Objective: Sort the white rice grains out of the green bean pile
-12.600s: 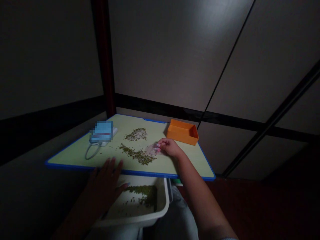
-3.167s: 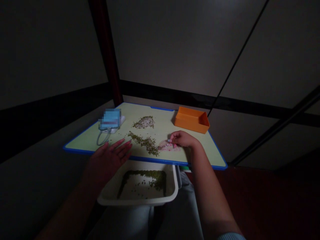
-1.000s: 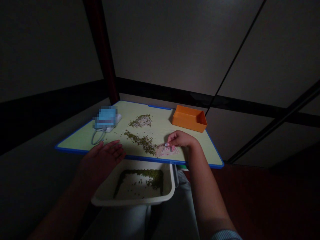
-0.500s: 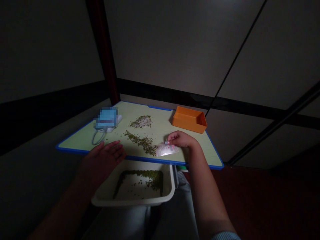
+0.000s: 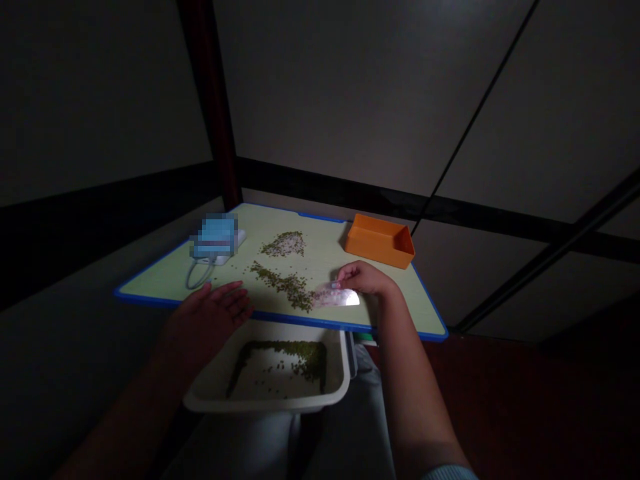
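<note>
Pinched in my right hand (image 5: 361, 279) is a clear, shiny plastic sheet or card (image 5: 336, 295), its lower edge against the table. Its left end touches a strip of small green beans or grains (image 5: 287, 285) spread across the tabletop. My left hand (image 5: 215, 308) is open, palm up and fingers stretched, at the table's front edge and above the left side of a white tub (image 5: 320, 402). Green grains (image 5: 313, 357) lie inside that tub along its far and right sides. Farther back on the table sits a pale pile ringed with green grains (image 5: 285, 245).
The pale tabletop (image 5: 330, 240) has a blue rim. An orange open box (image 5: 380, 240) stands at the back right. On the left lie a blurred blue item (image 5: 216, 235) and a looped grey cable (image 5: 197, 272). Walls close in behind and at the left.
The plastic sheet has tilted in my right hand, so its bright reflection has moved to the right end. My left hand has barely moved, and the grains look the same.
</note>
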Motion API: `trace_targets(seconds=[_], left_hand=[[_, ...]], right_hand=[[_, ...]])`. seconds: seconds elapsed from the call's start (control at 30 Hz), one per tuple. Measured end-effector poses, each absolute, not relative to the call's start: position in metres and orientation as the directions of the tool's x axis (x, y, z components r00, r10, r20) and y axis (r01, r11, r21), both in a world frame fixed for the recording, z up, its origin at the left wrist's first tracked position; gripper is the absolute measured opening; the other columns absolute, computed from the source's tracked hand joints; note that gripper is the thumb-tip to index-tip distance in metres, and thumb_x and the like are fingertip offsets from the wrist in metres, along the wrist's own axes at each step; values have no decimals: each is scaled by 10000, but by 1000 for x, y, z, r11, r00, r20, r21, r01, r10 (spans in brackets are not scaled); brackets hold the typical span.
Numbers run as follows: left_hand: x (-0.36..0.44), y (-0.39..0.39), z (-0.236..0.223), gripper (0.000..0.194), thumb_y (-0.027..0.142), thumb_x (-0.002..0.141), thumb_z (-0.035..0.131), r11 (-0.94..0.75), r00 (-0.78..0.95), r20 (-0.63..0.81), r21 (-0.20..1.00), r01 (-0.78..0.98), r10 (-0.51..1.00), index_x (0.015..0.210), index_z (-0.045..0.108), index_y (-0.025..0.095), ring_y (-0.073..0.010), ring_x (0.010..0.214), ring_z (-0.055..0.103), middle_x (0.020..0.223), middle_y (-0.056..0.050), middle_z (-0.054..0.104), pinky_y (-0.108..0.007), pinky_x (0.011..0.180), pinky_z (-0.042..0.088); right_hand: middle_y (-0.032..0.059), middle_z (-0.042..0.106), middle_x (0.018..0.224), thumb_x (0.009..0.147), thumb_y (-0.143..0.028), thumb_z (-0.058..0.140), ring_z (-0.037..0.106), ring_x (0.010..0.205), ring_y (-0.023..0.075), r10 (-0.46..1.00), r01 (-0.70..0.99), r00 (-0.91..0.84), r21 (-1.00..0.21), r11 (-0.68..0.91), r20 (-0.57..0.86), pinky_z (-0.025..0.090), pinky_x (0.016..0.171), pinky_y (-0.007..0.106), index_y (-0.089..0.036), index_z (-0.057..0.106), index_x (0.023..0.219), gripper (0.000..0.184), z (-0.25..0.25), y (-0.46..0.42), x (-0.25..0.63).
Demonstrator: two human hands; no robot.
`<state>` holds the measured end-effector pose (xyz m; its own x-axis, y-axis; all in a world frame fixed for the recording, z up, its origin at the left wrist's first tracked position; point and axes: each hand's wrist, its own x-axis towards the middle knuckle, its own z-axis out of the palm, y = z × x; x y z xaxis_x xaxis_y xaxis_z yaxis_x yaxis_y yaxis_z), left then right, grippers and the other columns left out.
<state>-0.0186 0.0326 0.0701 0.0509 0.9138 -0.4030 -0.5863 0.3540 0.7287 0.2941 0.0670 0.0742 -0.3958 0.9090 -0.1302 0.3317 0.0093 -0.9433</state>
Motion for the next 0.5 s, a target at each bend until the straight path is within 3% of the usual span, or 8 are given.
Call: trace_targets(seconds=[0.5], left_hand=[[-20,35,66,332,379,794,413,342,43,-399,720,-604,916,957,604,162,-195,864,598,908,-100,671,-383,799,505]], right_hand=[[-25,604,569,602,-332,776,497,530,77,897,314,-428,-949,29,-114,379,537,224,-128,663,681,247,73,68,294]])
